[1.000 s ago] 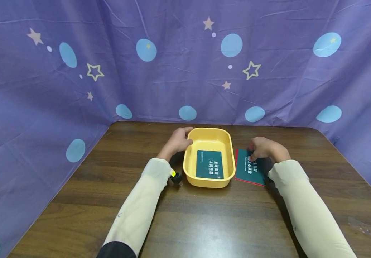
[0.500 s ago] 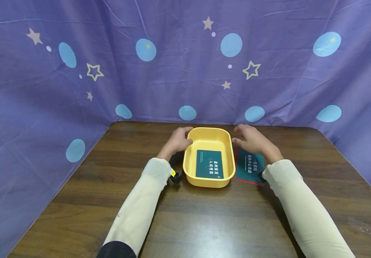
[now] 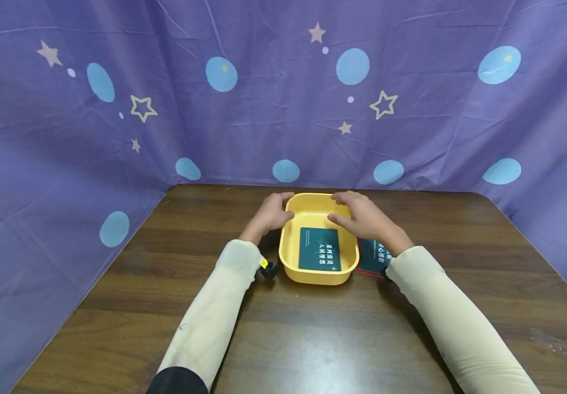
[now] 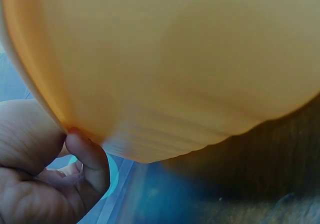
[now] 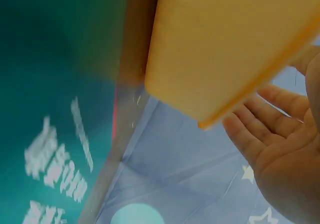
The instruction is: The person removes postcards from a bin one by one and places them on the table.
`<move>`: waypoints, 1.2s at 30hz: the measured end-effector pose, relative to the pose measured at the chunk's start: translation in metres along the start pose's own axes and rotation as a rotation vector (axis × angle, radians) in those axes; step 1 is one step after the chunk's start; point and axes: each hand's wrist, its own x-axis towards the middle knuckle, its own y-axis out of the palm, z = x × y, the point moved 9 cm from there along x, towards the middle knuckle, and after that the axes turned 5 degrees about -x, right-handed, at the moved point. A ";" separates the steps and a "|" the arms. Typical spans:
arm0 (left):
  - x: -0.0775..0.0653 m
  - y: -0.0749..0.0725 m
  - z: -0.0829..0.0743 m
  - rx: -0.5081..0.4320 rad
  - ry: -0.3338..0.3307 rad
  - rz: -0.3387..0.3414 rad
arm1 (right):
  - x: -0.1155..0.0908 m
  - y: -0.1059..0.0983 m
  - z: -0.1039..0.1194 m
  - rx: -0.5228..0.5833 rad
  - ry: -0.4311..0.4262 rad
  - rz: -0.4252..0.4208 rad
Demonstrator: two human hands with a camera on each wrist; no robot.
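A yellow plastic tub (image 3: 319,278) stands on the wooden table, with a dark green booklet (image 3: 319,249) with white lettering lying on its floor. At the tub's far left side, my left hand (image 3: 267,215) holds the rim; the left wrist view has a fingertip pressed at the rim from outside. My right hand (image 3: 362,218) is over the tub's far right part, fingers extended and thumb apart, with nothing in it. Beneath my right forearm lies another dark green booklet (image 3: 374,256), partly hidden, with a red edge showing under it.
The wooden table (image 3: 283,339) reaches back to a purple curtain (image 3: 264,137) with stars and blue dots. A small black device with a yellow mark (image 3: 267,269) sits at my left wrist, close to the tub's left wall.
My right hand has left the booklet on the right, passing up and leftward until it is over the tub. My left hand and the tub have stayed in place.
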 end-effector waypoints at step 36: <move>-0.001 0.000 0.002 -0.010 -0.004 0.010 | -0.007 0.057 0.018 -0.238 -0.035 0.440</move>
